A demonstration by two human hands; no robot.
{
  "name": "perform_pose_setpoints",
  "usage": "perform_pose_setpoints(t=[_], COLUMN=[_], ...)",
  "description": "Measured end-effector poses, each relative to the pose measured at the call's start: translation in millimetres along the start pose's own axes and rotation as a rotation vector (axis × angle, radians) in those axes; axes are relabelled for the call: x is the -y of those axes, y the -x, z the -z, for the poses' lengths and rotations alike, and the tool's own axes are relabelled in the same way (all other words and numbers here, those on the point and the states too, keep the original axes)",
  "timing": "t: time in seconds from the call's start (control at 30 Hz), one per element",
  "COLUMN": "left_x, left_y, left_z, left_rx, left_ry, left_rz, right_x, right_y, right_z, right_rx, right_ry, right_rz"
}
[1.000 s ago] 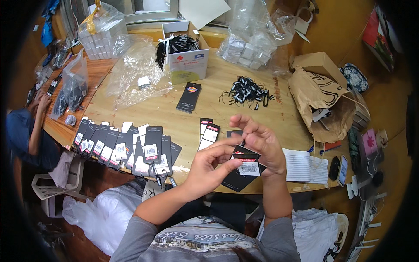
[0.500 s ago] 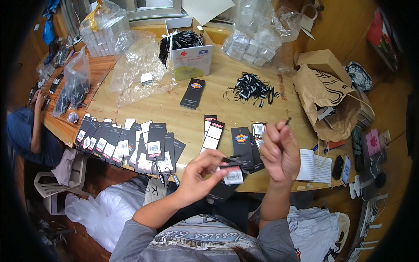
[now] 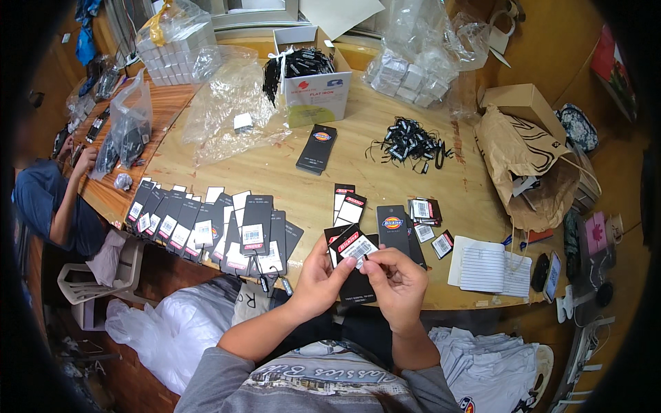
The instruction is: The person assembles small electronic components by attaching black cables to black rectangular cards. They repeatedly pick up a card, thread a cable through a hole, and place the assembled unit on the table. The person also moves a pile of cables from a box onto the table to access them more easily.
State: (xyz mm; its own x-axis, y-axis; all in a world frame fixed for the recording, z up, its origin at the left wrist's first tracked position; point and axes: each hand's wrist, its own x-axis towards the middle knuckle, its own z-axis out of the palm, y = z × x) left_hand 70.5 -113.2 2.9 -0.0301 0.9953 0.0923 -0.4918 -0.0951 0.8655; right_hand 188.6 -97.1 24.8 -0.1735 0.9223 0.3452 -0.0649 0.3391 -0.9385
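Observation:
My left hand [image 3: 317,281] is closed on a few stacked hang tags, thumb on the front. The top one is a small black hang tag [image 3: 349,242] with a red strip and a white barcode label. Below it a larger black hang tag [image 3: 357,292] reaches down between my hands. My right hand [image 3: 399,281] pinches at the lower right edge of the small tag; any string in its fingertips is too small to make out. Beyond my right hand lie black tags [image 3: 393,230] and small barcode tags [image 3: 424,211]. A pile of black tag strings [image 3: 409,143] lies farther back.
Overlapping hang tags [image 3: 180,219] line the table's near left edge. A carton of black strings [image 3: 316,103] stands at the back. To the right are a paper bag [image 3: 518,158] and an open notebook [image 3: 482,267]. Another person [image 3: 47,199] sits at the far left.
My right hand has come down and left from its raised position to the tags in my left hand. The small tag has turned, its red strip now tilted. The view has shifted slightly.

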Motion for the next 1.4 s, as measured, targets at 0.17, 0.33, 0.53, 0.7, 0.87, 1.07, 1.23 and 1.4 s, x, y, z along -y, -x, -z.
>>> perform_pose_setpoints(t=[0.17, 0.33, 0.53, 0.7, 0.87, 1.07, 1.23, 1.4], left_x=[-5.1, -16.9, -20.3, -19.2, -20.7, -15.0, -16.9, -16.1], left_y=[1.9, 2.6, 2.8, -0.6, -1.1, -1.4, -1.6, -0.1], left_z=[1.9, -2.0, 0.3, 1.6, 5.5, 3.4, 4.7, 4.3], left_rx=[-0.196, -0.189, -0.113, -0.027, 0.009, -0.037, 0.009, 0.005], left_ry=[-0.286, -0.505, -0.705, -0.795, -0.933, -0.895, -1.041, -1.054], left_rz=[-0.167, -0.264, -0.422, -0.628, -0.676, -0.696, -0.799, -0.814], right_x=[11.5, 10.4, 11.4, 8.3, 7.3, -1.2, -3.4, -10.4], right_y=[-4.2, -8.4, -12.3, -14.1, -14.0, -10.1, -6.3, -1.9], right_z=[4.6, 5.8, 6.7, 7.0, 9.0, -1.6, -6.6, -14.6], right_rx=[0.0, -0.017, 0.052, 0.069, 0.079, -0.029, -0.094, -0.17], right_ry=[0.157, 0.251, 0.136, -0.077, -0.18, 0.042, -0.024, -0.032], right_rz=[0.005, 0.144, 0.049, -0.014, -0.083, 0.127, 0.167, 0.219])
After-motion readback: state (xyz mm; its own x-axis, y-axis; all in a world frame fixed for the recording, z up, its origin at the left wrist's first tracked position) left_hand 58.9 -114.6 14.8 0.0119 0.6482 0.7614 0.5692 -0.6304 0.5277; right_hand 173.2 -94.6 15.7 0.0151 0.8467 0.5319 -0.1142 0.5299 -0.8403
